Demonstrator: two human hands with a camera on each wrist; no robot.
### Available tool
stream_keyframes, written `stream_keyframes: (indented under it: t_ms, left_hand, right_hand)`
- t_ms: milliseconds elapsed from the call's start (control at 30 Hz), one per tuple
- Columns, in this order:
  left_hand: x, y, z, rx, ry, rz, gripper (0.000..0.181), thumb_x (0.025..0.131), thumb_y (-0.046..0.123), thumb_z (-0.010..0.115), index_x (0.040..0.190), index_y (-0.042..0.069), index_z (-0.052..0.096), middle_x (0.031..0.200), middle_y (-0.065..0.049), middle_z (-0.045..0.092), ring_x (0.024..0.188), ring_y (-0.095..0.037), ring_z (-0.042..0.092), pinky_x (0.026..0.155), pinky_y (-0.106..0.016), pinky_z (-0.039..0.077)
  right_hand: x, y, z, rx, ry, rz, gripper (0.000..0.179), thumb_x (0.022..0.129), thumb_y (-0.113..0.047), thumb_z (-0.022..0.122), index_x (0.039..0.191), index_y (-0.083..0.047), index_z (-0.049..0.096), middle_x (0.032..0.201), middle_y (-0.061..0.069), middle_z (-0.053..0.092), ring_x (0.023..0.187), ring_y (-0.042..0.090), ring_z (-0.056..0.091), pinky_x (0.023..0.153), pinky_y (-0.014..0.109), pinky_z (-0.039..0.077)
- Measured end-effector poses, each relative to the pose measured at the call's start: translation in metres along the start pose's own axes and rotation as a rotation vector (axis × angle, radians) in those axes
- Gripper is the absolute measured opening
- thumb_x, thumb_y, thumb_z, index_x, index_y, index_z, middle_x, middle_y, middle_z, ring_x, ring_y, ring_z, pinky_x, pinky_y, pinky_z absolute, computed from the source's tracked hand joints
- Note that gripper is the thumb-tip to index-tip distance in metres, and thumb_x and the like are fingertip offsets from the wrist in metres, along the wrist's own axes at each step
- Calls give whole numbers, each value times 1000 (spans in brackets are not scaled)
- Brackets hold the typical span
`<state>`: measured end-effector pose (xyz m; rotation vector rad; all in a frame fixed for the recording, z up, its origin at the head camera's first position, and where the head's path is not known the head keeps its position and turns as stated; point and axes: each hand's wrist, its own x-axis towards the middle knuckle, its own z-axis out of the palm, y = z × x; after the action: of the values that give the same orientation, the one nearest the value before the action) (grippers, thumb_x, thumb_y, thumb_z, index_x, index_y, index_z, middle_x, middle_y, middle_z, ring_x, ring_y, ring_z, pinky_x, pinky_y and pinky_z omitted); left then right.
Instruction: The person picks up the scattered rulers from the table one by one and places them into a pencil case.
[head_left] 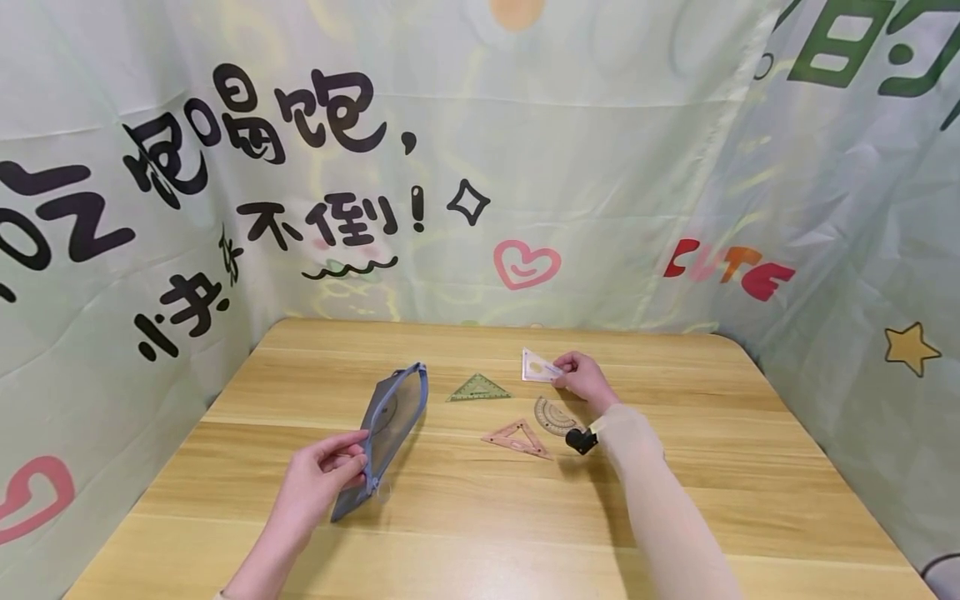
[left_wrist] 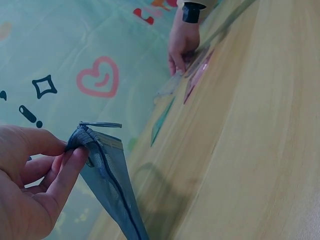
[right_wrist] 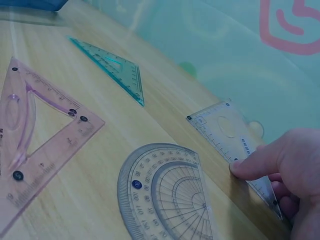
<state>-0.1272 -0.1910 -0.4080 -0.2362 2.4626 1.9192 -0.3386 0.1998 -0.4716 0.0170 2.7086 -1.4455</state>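
Observation:
My left hand [head_left: 322, 471] pinches the near edge of a blue zip pouch [head_left: 397, 408], which stands tilted on the table with its mouth gaping. Its zip edge [left_wrist: 107, 165] runs downward in the left wrist view. At the back, my right hand [head_left: 583, 382] grips a clear set square [right_wrist: 215, 127] between thumb and fingers, raised at an angle. Just in front of that hand lies a clear protractor [right_wrist: 165, 190]. A pink set square [head_left: 534, 448] is left of the protractor, and a green set square [head_left: 478, 388] lies farther back, between pouch and right hand.
The wooden table [head_left: 480, 525] has rounded back corners. Printed cloth [head_left: 600, 183] hangs close behind it and along both sides. A small black device [head_left: 581, 440] sits on my right wrist, above the table beside the protractor.

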Motion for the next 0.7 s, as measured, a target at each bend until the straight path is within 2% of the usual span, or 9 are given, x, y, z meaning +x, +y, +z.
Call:
stream_keyframes:
  t_ms: [300, 700]
  left_hand:
    - [-1, 1, 0, 3, 3, -5, 38, 91, -2, 64, 129, -3, 61, 100, -7, 64, 81, -4, 64, 74, -20, 62]
    - [-1, 1, 2, -5, -3, -2, 39, 91, -1, 65, 129, -3, 62, 99, -6, 64, 80, -5, 65, 74, -21, 62]
  right_hand:
    - [-2, -3, -3, 9, -28, -11, 40, 77, 7, 71, 115, 8, 59, 96, 9, 55, 80, 14, 47, 60, 18, 43]
    - [-7, -5, -4, -45, -15, -68, 34, 75, 6, 76, 106, 7, 61, 90, 11, 59, 79, 16, 52, 66, 19, 44]
